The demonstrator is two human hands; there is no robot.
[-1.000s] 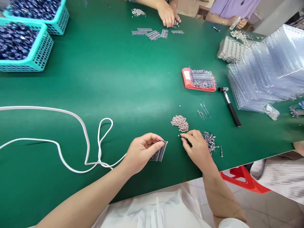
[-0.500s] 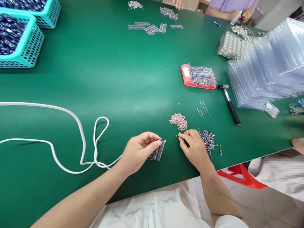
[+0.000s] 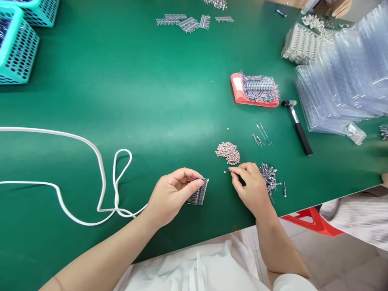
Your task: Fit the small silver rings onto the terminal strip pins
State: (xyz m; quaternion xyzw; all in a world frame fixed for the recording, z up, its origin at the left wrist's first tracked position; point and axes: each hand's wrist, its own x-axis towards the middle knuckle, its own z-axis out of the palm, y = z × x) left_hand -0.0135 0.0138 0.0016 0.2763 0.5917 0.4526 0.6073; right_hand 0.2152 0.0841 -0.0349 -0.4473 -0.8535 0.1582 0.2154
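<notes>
My left hand (image 3: 177, 194) is closed on a grey metal strip (image 3: 198, 193) with a row of thin wire leads. Thumb and fingers pinch its upper edge, and the palm side of the strip is partly hidden. To the right, my right hand (image 3: 253, 188) has thumb and index fingertips drawn together at a tiny pinkish disc (image 3: 229, 168). Just beyond those fingertips lies a heap of similar discs (image 3: 228, 152), and one loose disc (image 3: 224, 172) sits to their left. A pile of small dark metal pieces with leads (image 3: 269, 178) is right beside my right hand.
A white cable (image 3: 101, 173) loops across the left. Farther off are turquoise baskets (image 3: 22, 60), loose strips (image 3: 189, 25) and a red packet (image 3: 239, 97) under more strips. At right lie a hammer (image 3: 300, 133) and stacked clear plastic trays (image 3: 339, 89). Another person's hand (image 3: 342, 6) shows at the top right.
The view has shifted slightly, so the far things sit higher and the baskets farther left. My right fingertips have moved slightly right relative to the loose disc; my left hand still holds the strip.
</notes>
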